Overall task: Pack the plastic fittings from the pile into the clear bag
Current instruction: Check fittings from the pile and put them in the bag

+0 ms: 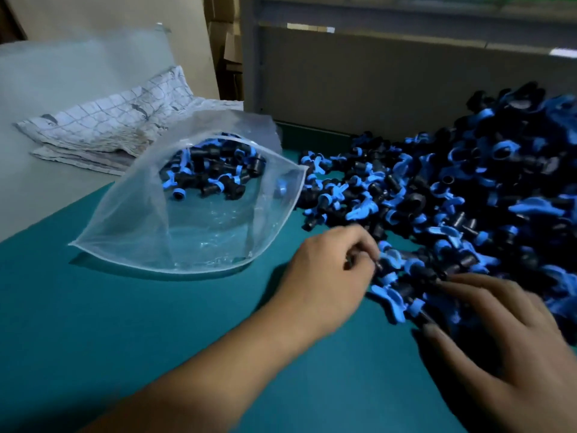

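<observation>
A big pile of black-and-blue plastic fittings (452,195) covers the right half of the green table (125,323). A clear bag (150,226) lies open to the left of the pile, with several fittings (212,173) inside its far end. My left hand (331,270) is at the pile's near-left edge, fingers curled around small fittings there. My right hand (505,339) lies spread on the pile's near edge, its fingers straight and touching fittings. Both hands are blurred by motion.
A folded checked cloth (109,126) lies on a grey surface behind the bag. A grey panel wall (390,82) runs along the table's far edge behind the pile. Cardboard boxes (224,57) stand further back.
</observation>
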Tool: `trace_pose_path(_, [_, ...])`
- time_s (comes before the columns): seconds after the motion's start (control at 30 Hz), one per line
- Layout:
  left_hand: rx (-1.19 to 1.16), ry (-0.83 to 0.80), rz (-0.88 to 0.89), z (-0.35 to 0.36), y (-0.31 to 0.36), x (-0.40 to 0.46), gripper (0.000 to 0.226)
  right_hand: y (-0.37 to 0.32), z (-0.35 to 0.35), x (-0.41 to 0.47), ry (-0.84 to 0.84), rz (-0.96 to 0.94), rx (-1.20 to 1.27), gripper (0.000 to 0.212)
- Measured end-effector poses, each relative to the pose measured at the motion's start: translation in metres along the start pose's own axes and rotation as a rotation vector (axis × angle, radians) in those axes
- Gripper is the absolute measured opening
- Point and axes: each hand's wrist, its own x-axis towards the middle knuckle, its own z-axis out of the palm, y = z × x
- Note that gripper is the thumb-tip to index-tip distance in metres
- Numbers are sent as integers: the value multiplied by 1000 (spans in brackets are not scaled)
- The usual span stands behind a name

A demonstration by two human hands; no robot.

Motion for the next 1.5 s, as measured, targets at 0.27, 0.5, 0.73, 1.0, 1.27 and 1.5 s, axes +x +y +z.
trace_pose_path(0.27, [227, -184, 82, -1, -6, 1, 57, 25, 7, -3, -63, 56, 146, 22])
trace_pose_path(0.5, [211, -281, 165, -12, -4, 5, 29, 34, 11, -8, -126, 5, 91, 33])
trace_pose_path(0.73, [186, -390, 200, -8, -7, 3, 24, 35, 8, -4, -49, -41, 139, 14])
trace_pose_path(1.0, [-210, -322, 189, -14, 3, 2, 18, 32, -3, -4, -13, 66, 765, 17])
trace_pose_path(1.27, [-383, -321, 14, -9, 1, -2, 41, 32, -1, 5, -38, 269, 997, 29])
trace_pose_path(1.5, [-420, -272, 24, -7, 0, 0, 23, 38, 0, 8, 67, 207, 1149, 12])
